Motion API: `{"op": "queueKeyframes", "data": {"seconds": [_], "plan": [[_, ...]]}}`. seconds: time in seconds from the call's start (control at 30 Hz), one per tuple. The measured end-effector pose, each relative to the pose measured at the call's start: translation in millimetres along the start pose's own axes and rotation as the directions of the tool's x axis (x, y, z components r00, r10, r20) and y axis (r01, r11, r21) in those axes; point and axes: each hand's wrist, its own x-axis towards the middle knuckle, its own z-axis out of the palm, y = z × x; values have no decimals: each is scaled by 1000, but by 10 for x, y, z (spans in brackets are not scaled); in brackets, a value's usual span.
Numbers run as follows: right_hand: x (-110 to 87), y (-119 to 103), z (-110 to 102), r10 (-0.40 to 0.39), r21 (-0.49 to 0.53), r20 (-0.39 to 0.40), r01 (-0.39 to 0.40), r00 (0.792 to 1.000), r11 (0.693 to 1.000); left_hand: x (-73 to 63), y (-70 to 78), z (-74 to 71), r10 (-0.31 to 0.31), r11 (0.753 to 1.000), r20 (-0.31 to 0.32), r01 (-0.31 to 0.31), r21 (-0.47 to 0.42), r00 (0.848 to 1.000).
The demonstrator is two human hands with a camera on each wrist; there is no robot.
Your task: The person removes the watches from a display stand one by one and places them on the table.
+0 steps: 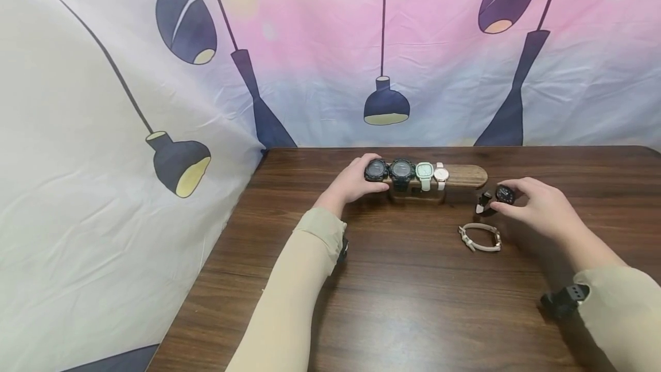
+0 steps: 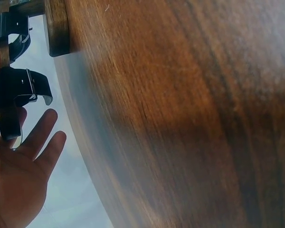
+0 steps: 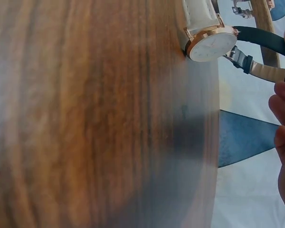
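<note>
A wooden watch stand (image 1: pixel 467 175) bears a black watch (image 1: pixel 376 170) at its left end, a second black watch (image 1: pixel 401 171), a mint-green square watch (image 1: pixel 424 171) and a white-strapped watch (image 1: pixel 441 175). My left hand (image 1: pixel 353 181) grips the bar's left end beside the first black watch, thumb in front and fingers behind. Beyond the bar's right end, my right hand (image 1: pixel 544 208) pinches a round black watch (image 1: pixel 505 194) by its case; its dark strap (image 3: pixel 261 40) hangs unfastened at the buckle side. A white-strapped watch with a rose-gold case (image 3: pixel 213 45) lies just below it on the table.
The dark wooden table (image 1: pixel 392 303) ends at the back against a printed cloth (image 1: pixel 320 113) with lamp pictures. Another cloth hangs along the left edge. A black wrist device (image 1: pixel 565 301) is strapped at the right sleeve.
</note>
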Motion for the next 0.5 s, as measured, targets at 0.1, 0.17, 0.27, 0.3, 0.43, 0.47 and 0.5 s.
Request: {"op": "queueKeyframes", "data": {"seconds": [0.1, 0.17, 0.27, 0.3, 0.43, 0.47, 0.5], "plan": [[-50, 4, -15, 9, 27, 3, -9, 1000, 1000, 3, -4, 6, 5, 1000, -2, -5, -1, 1000], [-82, 15, -20, 19, 45, 8, -19, 1000, 999, -1, -2, 9, 3, 1000, -4, -3, -2, 1000], [-131, 40, -27, 44, 61, 10, -44, 999, 997, -7, -2, 12, -3, 1000, -6, 3, -2, 1000], [-144, 49, -31, 55, 64, 10, -56, 998, 996, -10, -5, 12, -4, 1000, -5, 4, -3, 1000], [-193, 70, -57, 99, 69, 16, -100, 995, 993, -14, -12, 15, -5, 1000, -4, 5, -3, 1000], [-202, 71, -62, 109, 72, 18, -110, 994, 991, -14, -12, 16, -5, 1000, -3, 5, -2, 1000], [-208, 69, -64, 113, 74, 21, -114, 993, 991, -13, -12, 16, -5, 1000, -3, 5, -1, 1000]]}}
